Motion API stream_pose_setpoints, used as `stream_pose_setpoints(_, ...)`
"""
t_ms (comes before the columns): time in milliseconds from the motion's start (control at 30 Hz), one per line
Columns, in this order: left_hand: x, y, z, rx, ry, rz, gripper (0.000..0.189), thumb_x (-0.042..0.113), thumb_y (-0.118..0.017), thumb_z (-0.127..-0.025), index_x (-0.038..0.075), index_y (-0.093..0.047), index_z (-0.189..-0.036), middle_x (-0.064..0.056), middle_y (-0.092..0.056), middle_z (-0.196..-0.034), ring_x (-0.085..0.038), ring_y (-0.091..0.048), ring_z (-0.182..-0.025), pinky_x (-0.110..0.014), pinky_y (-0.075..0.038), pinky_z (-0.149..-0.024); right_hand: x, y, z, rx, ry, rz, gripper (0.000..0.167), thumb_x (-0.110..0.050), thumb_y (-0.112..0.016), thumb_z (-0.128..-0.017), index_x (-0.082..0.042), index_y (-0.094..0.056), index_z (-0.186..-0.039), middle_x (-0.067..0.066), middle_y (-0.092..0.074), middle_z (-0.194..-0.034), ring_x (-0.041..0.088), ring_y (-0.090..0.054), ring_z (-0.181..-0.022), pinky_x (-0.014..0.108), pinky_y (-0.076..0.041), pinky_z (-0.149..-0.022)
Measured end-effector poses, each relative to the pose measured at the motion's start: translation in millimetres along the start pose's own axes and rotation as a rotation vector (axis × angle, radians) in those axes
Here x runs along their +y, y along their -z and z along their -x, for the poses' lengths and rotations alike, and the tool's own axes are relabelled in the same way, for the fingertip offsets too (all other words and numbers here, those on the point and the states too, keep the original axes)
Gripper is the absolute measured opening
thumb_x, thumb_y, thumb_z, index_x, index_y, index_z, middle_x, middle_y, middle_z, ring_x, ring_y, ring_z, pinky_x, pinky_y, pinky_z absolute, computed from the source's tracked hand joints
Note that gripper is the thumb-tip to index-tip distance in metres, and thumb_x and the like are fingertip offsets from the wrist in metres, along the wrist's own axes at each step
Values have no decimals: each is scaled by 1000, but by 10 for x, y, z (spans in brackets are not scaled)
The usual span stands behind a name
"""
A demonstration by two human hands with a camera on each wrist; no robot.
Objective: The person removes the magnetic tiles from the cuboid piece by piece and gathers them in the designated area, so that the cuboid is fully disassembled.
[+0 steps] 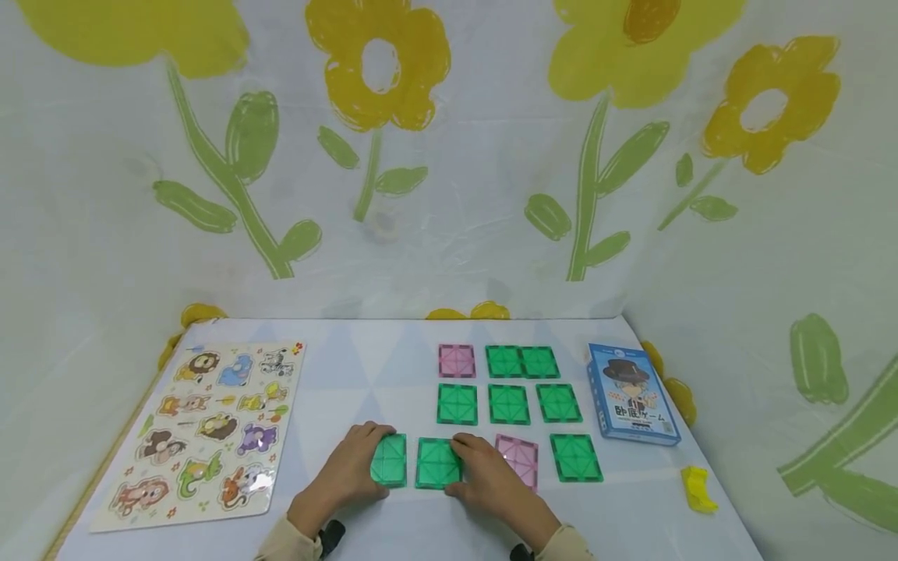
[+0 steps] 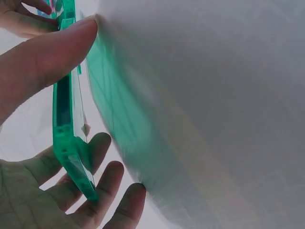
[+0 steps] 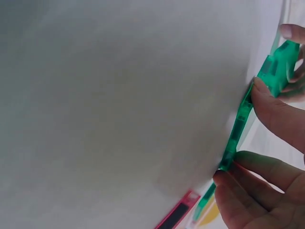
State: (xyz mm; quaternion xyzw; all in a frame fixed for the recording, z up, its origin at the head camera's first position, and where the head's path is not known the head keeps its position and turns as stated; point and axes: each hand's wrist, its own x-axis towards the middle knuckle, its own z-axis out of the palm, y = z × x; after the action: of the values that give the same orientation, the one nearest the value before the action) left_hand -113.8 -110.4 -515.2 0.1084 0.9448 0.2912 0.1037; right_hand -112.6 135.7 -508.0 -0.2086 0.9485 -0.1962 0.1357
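My left hand (image 1: 349, 467) pinches a green translucent square magnetic tile (image 1: 393, 461) at its left side, thumb near the front and fingers at the back. In the left wrist view that tile (image 2: 63, 105) lies between the thumb and the fingers. Just to the right, my right hand (image 1: 494, 479) pinches a second green tile (image 1: 436, 463) by its right side. The right wrist view shows this tile (image 3: 237, 126) edge-on, held between thumb and fingertips. A narrow gap separates the two tiles. Partly behind the right hand is a pink tile (image 1: 519, 456).
Beyond the hands lie rows of more tiles, several green (image 1: 508, 403) and one pink (image 1: 457, 361). Right of the pink one near my hand is another green tile (image 1: 576, 457). An animal puzzle board (image 1: 203, 436) lies left. A blue box (image 1: 634, 393) and a yellow piece (image 1: 698, 489) lie right.
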Motion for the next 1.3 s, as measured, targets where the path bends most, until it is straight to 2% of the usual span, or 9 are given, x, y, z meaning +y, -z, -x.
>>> stream_pose_setpoints(167,45,-30,113,-44,-28,47,89,13,-95,-50,7,-59,-130,-5,-64,-122,-28,-54,-117,-54,-50,-104,100,-37,41,1,-13,-28,71,-32,-84,-81,0,-58,-138,11,-58,-144,31,-56,-133,46,-50,-108)
stream_pose_setpoints(367,135,-98,275,-120,-112,83,91,26,-99,-53,13,-57,-133,-6,-59,-129,-32,-51,-123,-57,-51,-102,169,-50,42,16,-25,-50,70,-30,-84,-81,-1,-58,-138,11,-56,-147,32,-54,-136,48,-49,-110)
stream_pose_setpoints(500,192,-211,353,-168,-193,80,86,40,-97,-58,18,-60,-133,-3,-53,-125,-23,-49,-116,-41,-57,-92,192,-41,45,27,-14,-70,69,-29,-84,-81,-1,-58,-139,11,-56,-148,33,-53,-137,50,-48,-110)
stream_pose_setpoints(600,247,-338,381,-187,-273,89,83,51,-92,-64,17,-61,-133,1,-51,-119,-11,-46,-104,-25,-53,-81,202,-27,51,41,5,-78,68,-28,-84,-81,0,-59,-138,12,-57,-147,34,-54,-135,51,-48,-109)
stream_pose_setpoints(667,285,-426,383,-171,-325,73,82,58,-88,-67,16,-61,-132,4,-50,-113,-6,-42,-96,-21,-49,-75,207,-21,50,48,14,-76,68,-27,-84,-81,0,-59,-137,12,-57,-147,34,-54,-135,52,-49,-108)
stream_pose_setpoints(767,352,-551,381,-128,-375,-22,81,67,-81,-71,16,-62,-131,6,-50,-109,-3,-40,-91,-19,-45,-71,207,-17,46,47,20,-87,68,-27,-84,-81,-1,-59,-138,11,-57,-147,34,-54,-136,52,-48,-109)
stream_pose_setpoints(900,447,-649,375,-78,-408,-171,80,73,-74,-73,17,-64,-129,5,-53,-108,-6,-43,-90,-19,-42,-69,202,-19,40,46,21,-73,68,-29,-83,-82,-2,-58,-138,10,-56,-148,33,-53,-136,51,-47,-110)
stream_pose_setpoints(967,483,-669,365,-66,-409,-211,82,75,-73,-73,17,-64,-129,4,-53,-109,-7,-45,-92,-20,-42,-69,199,-19,42,54,25,-62,67,-29,-83,-82,-2,-59,-138,10,-56,-148,33,-54,-136,50,-48,-110)
stream_pose_setpoints(1300,534,-702,332,-68,-389,-197,85,76,-74,-70,15,-64,-129,1,-55,-111,-12,-49,-94,-21,-44,-67,210,-10,92,82,13,-54,65,-26,-84,-81,1,-60,-135,14,-57,-147,34,-56,-134,49,-50,-107)
